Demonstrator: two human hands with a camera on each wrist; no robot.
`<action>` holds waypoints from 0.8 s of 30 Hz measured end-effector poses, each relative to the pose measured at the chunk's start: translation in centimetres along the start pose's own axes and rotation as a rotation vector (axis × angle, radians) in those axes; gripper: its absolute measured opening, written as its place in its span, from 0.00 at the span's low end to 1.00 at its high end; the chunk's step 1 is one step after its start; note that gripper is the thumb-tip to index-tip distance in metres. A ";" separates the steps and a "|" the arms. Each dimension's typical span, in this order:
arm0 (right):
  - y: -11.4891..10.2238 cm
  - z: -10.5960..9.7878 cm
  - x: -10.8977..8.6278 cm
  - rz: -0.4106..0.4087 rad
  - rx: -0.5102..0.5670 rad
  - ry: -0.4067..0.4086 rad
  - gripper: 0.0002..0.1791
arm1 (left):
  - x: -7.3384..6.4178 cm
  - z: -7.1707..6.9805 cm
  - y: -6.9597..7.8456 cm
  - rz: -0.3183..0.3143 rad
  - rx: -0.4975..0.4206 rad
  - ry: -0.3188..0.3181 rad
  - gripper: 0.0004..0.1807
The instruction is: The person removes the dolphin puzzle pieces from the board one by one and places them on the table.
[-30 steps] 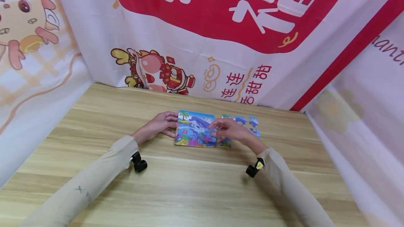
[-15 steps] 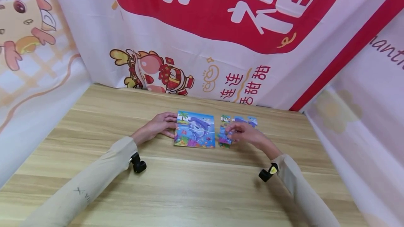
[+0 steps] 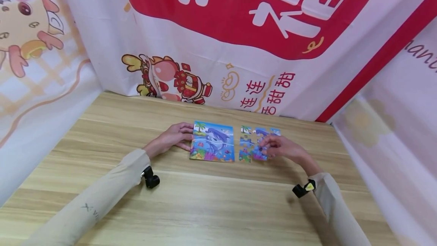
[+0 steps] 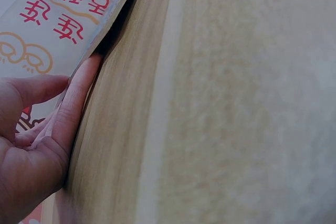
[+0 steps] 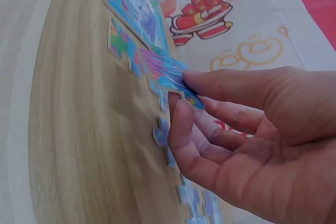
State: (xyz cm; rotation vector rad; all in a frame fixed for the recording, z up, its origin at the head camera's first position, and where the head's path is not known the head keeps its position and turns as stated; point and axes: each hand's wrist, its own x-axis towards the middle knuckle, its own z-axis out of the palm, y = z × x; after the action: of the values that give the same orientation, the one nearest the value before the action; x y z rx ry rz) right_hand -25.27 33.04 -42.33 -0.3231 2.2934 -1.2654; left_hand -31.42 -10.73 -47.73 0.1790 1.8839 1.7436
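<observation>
Right hand (image 5: 247, 129) pinches a knobbed cardboard puzzle piece (image 5: 176, 80); left hand (image 3: 172, 137), seemingly flat, steadies the glossy puzzle (image 3: 213, 146).

Two hands (image 3: 172, 136) (image 3: 281, 147), one assembled puzzle block (image 3: 212, 146), one loose cluster of pieces (image 3: 250, 145), one table (image 3: 205, 200).

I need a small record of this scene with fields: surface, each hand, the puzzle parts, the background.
surface: wooden table
left hand: left hand rests with straight fingers at the left edge of the puzzle picture
right hand: right hand pinches a puzzle piece between thumb and fingers
puzzle parts: loose puzzle pieces lie to the right of the puzzle picture, with a gap between
background: printed banner behind the table
</observation>
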 end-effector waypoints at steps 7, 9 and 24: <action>0.9 -0.3 -0.7 0.012 -0.026 -0.054 0.17 | 0.1 0.1 0.1 -0.002 0.003 0.007 0.32; 1.2 -0.2 -0.9 0.011 -0.037 -0.042 0.15 | 0.3 0.1 0.0 0.000 -0.003 0.005 0.31; 0.8 1.7 -1.7 0.030 -0.174 0.183 0.13 | 0.0 0.2 0.1 0.013 0.004 0.002 0.32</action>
State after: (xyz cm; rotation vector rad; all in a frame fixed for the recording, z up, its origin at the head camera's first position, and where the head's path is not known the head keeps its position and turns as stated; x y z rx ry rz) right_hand -22.89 32.98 -43.26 -0.2392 2.5616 -1.1237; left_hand -31.36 -10.56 -47.68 0.1914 1.8916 1.7490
